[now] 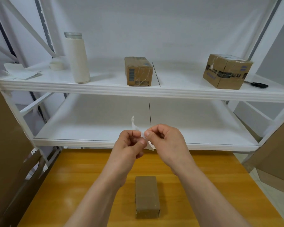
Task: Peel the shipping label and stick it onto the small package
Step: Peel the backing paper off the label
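Note:
A small brown package lies flat on the yellow wooden table, near its front edge, between my forearms. Above it, in mid-air, both hands pinch a small white shipping label that curls upward between them. My left hand grips the label's left part with thumb and fingers. My right hand pinches its right edge, and a white corner hangs below the fingers. Both hands are well above and beyond the package, not touching it.
A white metal shelf unit stands behind the table. Its upper shelf holds a white bottle, a tape roll, paper sheets, two cardboard boxes and a black tool. Large cardboard panels flank both sides.

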The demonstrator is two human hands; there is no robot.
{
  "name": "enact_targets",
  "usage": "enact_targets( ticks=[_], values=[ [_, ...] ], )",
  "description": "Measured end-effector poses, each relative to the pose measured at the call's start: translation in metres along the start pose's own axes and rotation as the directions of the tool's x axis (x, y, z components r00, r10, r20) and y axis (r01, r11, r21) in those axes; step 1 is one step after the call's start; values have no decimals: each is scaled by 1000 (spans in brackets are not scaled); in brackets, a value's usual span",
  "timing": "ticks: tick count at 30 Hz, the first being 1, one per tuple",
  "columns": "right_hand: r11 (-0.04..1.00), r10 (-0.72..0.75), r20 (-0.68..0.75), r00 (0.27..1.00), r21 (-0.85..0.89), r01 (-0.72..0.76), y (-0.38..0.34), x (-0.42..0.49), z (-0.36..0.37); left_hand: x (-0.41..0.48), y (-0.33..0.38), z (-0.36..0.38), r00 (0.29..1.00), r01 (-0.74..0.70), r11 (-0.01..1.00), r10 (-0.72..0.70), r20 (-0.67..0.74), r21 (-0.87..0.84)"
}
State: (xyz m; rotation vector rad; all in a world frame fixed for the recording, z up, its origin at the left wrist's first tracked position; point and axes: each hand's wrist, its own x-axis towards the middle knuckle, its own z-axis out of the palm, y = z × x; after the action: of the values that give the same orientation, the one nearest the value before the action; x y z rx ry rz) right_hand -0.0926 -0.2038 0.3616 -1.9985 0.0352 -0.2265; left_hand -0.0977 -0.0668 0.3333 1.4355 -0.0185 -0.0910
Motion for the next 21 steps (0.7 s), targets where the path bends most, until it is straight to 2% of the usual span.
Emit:
enact_targets(
  ticks=[5, 16, 21],
  values=[
    [1000, -5, 29, 1000, 20, 5, -1, -3, 2, -2, 0, -1, 1000, -28, 998, 29, -7, 49],
    [999, 27, 39, 999, 39, -28, 0, -6, 8, -7, -6, -7, 998, 35, 999, -37, -59, -20],
    [991, 23, 89, 996, 126, -34, 0, -10, 5, -8, -4, -9, 997, 4, 999, -7, -72, -39]
  ],
)
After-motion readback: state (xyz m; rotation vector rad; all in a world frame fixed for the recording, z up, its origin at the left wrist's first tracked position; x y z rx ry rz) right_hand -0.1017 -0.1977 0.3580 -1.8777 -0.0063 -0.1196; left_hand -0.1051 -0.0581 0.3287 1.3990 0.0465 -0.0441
